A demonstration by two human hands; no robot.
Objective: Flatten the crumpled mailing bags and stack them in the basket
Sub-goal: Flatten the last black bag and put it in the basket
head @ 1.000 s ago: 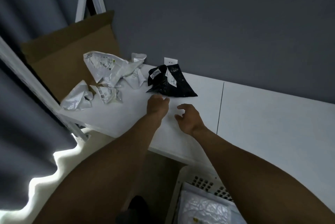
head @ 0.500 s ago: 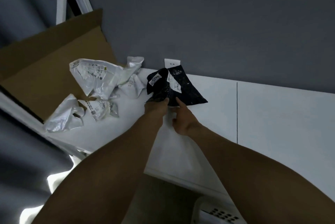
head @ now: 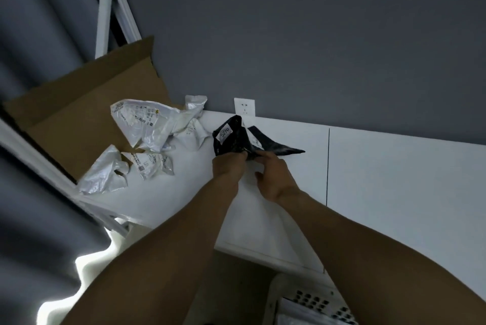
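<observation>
A crumpled black mailing bag (head: 234, 140) with a small white label lies on the white table (head: 394, 180) near the wall. My left hand (head: 227, 169) grips its near left edge. My right hand (head: 273, 174) pinches the near edge just to the right, where a black flap stretches out over the table. Several crumpled white mailing bags (head: 150, 124) lie in a heap to the left. The white perforated basket (head: 313, 301) shows at the bottom edge, below the table's front.
A brown cardboard box (head: 86, 117) stands open behind the white bags at the table's left end. A wall socket (head: 244, 107) sits just behind the black bag. Grey curtains hang at the left beside a white frame.
Both hands reached forward from the bare table to the black bag and took hold of its near edge. The bag has been pulled open, one flap stretching right.
</observation>
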